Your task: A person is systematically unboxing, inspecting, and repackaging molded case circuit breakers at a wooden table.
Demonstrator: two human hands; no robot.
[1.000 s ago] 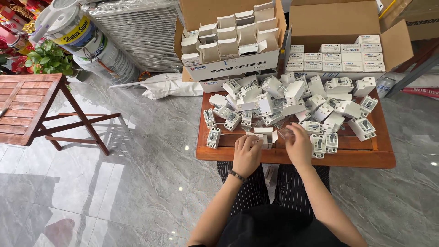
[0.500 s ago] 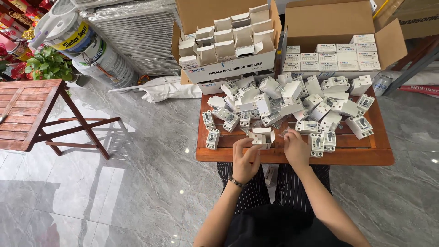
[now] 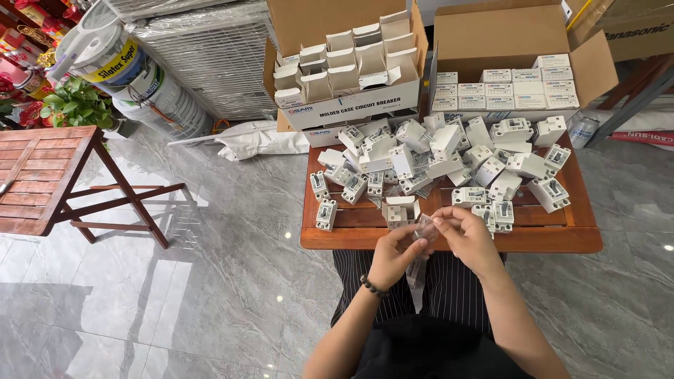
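Note:
Both hands meet just in front of the low wooden table [image 3: 554, 238], over my lap. My left hand [image 3: 390, 256] and my right hand [image 3: 465, 235] pinch a small clear plastic bag [image 3: 424, 227] between their fingertips. An open small white carton [image 3: 401, 210] stands on the table edge right behind the bag. A heap of white switch-like electrical devices [image 3: 449, 158] covers the table top. A dark bead bracelet sits on my left wrist.
Two open cardboard boxes stand behind the table: the left one [image 3: 349, 67] holds open small cartons, the right one [image 3: 514, 81] holds closed ones. A brown folding table [image 3: 49, 175], a potted plant [image 3: 74, 104] and paint buckets [image 3: 119, 67] are at the left.
My hands have drawn back from the table top toward my lap and now hold the clear bag between them. The view has dipped a little.

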